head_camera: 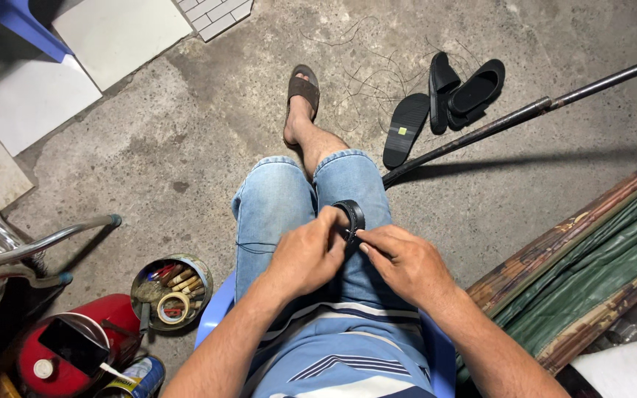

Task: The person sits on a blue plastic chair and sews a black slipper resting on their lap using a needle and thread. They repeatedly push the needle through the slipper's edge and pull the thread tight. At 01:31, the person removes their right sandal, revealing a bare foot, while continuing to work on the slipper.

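- Head view, looking down on a seated person in denim shorts and a striped shirt; both hands meet over the lap at picture centre
- Left hand (305,254): fingers curled closed, thumb and fingertips pinched on the near edge of a black strap piece (351,219), steadying it on the thigh
- Right hand (405,259): fingertips drawn together on the same black strap piece from its 4 o'clock side; whether something thin is held between them cannot be told
- Black strap piece: curved, dark, resting on the knee at 12 o'clock of the hands, braced there so both hands can work it
- Black sandals (447,92): loose heap on the concrete floor (186,133) at 1 o'clock, well apart from the hands, thin dark threads strewn beside them
- Round tin (171,292): at 8 o'clock beside the blue chair, holding a tape roll and small tools, near the left arm
- Red container (75,346): at 8 o'clock, beyond the tin
- Dark pole (525,114): slanting from the knee toward 2 o'clock
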